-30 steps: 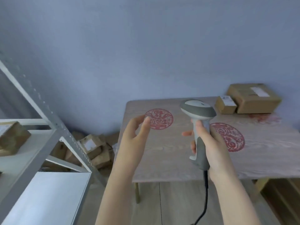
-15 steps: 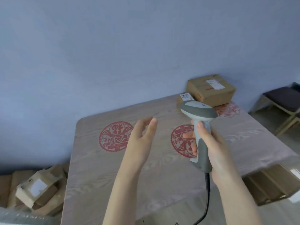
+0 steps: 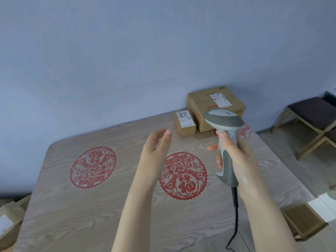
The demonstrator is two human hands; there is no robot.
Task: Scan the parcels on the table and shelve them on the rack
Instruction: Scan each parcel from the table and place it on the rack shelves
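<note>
Here, closest in, the right grip [image 3: 236, 160] is clenched round the handle of a grey barcode scanner [image 3: 223, 120], thumb laid up the back and fingers wrapped across the front. The scanner's head tips away from the person, and its dark cable [image 3: 235, 206] hangs straight down beneath the grip. Just to the left of it the left grip [image 3: 156, 151] is released and carries nothing, fingers loosely extended and palm turned toward the scanner, held in the air above the tabletop [image 3: 109, 206]. Under and beyond both grips the wood-grain surface shows two red paper-cut medallions, one [image 3: 182, 175] below the gap between the grips, the other [image 3: 93, 167] well off to the left. Farther out, ahead of that gap, a small parcel [image 3: 185, 124] sits with its white label facing up. Touching or just beside it on the right is a large parcel [image 3: 214, 108], partly hidden behind the scanner's head and also labelled on top, backed against the blue wall [image 3: 127, 60]. Off to the right of the right grip stands a wooden chair [image 3: 312, 113], and cardboard boxes [image 3: 9, 220] lie on the floor beyond the left edge. The step in hand looks like fetching the next parcel for scanning. The empty left grip would need to reach forward to the small parcel, or the scanner would need aiming squarely at its label. The rack is out of view, so shelving will call for a turn away from the tabletop.
</note>
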